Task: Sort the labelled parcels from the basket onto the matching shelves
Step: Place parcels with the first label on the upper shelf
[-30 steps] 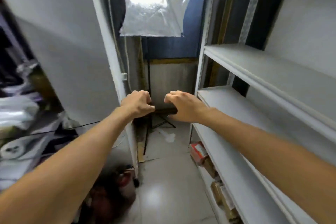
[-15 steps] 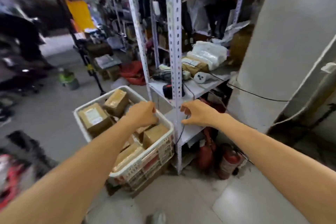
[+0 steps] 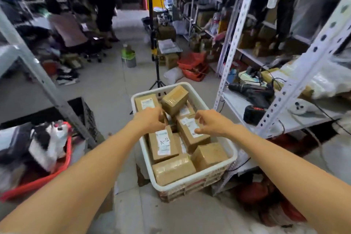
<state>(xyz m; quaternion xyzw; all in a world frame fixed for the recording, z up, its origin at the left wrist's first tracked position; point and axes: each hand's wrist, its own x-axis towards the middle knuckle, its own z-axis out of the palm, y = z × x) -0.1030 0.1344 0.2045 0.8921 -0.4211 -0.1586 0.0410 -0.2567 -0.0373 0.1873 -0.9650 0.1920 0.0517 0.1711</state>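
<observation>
The basket [image 3: 190, 182] is white. Inside it the parcels [image 3: 173, 170] are plain brown cardboard under glossy clear tape, several with white labels; one label [image 3: 163, 142] carries "A-2" in black handwriting. Left of the basket a tub [image 3: 38, 182] is bright red. Right of it the shelf uprights [image 3: 230, 43] are white, dotted with rows of dark holes, and a drill [image 3: 252, 91] is black. Beyond the basket, red crates [image 3: 191, 66] sit on the grey floor [image 3: 106, 85].
</observation>
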